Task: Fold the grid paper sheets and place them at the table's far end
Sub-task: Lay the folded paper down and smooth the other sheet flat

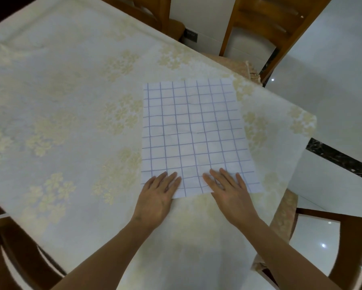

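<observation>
Near the table's right corner, one grid paper sheet [193, 135] lies unfolded and flat on the cream floral tablecloth [71, 105]. Both hands sit apart on its near edge: the left hand [157, 195] rests flat over the near-left corner, fingers straight, and the right hand [230, 193] presses flat on the near-right part, fingers spread. Wooden chairs [266, 24] stand beyond the far side, over a glossy white floor [332, 70].

light: soft, dim | glare: floor [322, 65] highlights | edges: bowed, slightly blurred
</observation>
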The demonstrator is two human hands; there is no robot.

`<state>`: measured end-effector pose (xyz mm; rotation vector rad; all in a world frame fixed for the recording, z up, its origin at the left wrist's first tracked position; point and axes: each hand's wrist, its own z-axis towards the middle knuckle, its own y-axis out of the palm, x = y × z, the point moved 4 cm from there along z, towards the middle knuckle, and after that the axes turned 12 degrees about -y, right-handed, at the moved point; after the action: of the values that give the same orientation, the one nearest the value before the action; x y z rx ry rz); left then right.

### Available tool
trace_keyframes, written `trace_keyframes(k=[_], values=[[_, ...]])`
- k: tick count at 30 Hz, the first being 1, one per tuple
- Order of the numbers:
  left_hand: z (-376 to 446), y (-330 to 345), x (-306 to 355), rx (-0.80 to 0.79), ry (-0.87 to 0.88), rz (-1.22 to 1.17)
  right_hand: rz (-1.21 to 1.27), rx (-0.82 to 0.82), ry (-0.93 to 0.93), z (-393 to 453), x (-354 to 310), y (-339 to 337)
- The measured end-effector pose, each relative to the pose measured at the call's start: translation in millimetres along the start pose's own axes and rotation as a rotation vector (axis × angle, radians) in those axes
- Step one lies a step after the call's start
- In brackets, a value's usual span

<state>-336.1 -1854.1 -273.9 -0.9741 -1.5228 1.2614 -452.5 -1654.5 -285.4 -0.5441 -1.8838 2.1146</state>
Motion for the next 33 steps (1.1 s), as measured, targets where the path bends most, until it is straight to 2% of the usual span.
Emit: trace_keyframes(k=[6, 10, 25, 33], values=[[-63, -9, 1, 0.042, 0.013, -0.053, 0.016, -0.065, 0.084, -53, -48, -10], [-111, -18, 6, 0.068, 0.002, -0.090, -0.015, -0.066, 0.067, -92, -77, -15], [-304, -53, 81, 0.136, -0.187, -0.080, 0.047, 0.237, -0.032, -223, -139, -59], [-327, -82, 88, 0.252, -0.296, 0.010, 0.029, 0.344, -0.217, -227, -146, -85]])
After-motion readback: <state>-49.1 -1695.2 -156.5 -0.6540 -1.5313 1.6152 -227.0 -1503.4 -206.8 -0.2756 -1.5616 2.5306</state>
